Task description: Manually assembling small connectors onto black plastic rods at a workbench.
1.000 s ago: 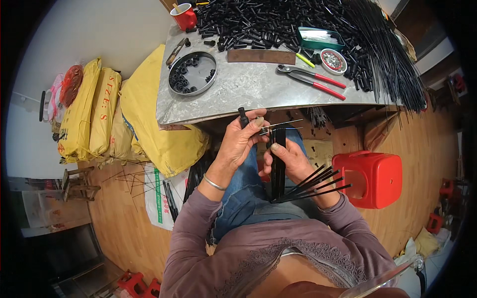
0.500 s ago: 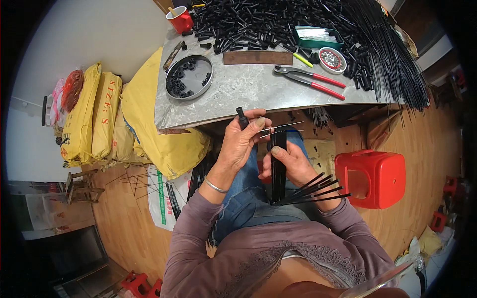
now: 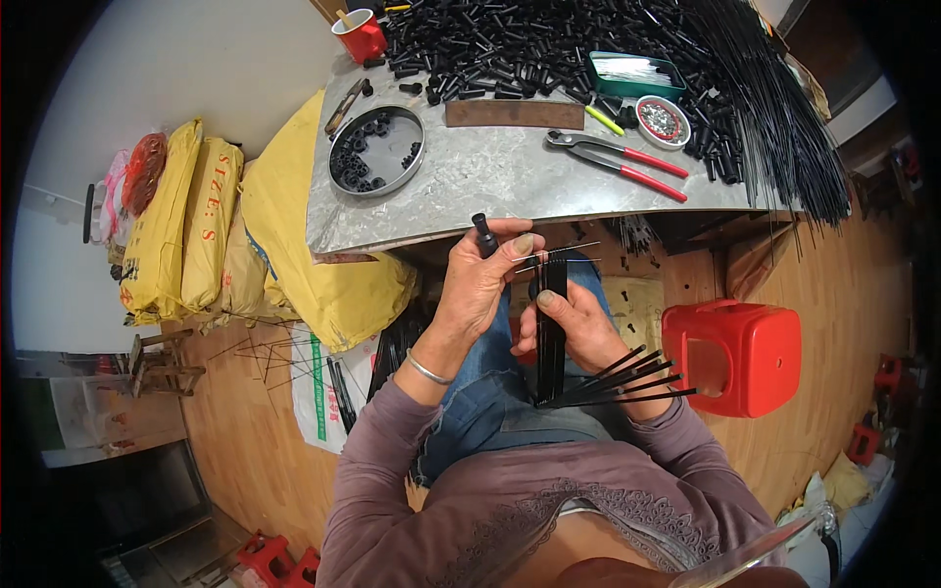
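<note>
Just off the table's front edge, my left hand has its thumb and fingers closed at the upper end of a bundle of ribs. A black tube-shaped plastic part sticks up between its fingers. Thin dark wires point out to the right from there. My right hand wraps round the bundle of slim black ribs, thumb on its front, above my lap. From the bundle's lower end several black rib arms fan out to the right over my wrist. My right fingertips are partly hidden behind the bundle.
On the grey table lie a heap of black plastic parts, red-handled pincers, a round tin, a wooden strip and long black rods. A red stool stands at right; yellow sacks at left.
The table and its contents sit slightly lower and further right in view. My hands keep the same hold, with the plastic part shifted slightly to the right.
</note>
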Tool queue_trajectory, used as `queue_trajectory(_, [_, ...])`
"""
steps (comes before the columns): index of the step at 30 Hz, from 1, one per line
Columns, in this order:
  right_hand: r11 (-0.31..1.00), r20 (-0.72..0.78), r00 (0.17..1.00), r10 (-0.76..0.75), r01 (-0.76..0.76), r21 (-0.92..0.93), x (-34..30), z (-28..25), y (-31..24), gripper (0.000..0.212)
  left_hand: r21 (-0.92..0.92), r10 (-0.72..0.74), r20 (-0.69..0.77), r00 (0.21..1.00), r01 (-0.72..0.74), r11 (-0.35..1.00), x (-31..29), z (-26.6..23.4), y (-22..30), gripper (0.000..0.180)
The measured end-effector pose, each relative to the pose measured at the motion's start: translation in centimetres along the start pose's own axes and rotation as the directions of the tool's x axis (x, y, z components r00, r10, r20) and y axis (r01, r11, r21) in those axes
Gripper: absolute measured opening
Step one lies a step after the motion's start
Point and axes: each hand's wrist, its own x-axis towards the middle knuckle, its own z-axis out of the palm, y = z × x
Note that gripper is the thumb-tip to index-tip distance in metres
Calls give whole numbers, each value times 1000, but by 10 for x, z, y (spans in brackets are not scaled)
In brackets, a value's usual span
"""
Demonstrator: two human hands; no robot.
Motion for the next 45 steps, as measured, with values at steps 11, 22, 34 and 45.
queue_trajectory(11, [947,-97,980,-174,140,-288,-1,7,1,26,137,38,27,999,-42,990,-3,4,11,20])
queue_trajectory(22, [917,-149,942,-302,244,-316,-6,8,2,24,210,17,-39,999,-8,978,-7,8,15,48])
queue_trajectory(34, [768,-80,867,-491,388,-510,-8,-4,0,13,354,68,-79,995,-36,934,-26,9,-8,26])
queue_trajectory(45, [872,-44,969,-245,200,-447,-5,-31,-12,22,213,14,-116,993,11,977,-28,16,-18,27])
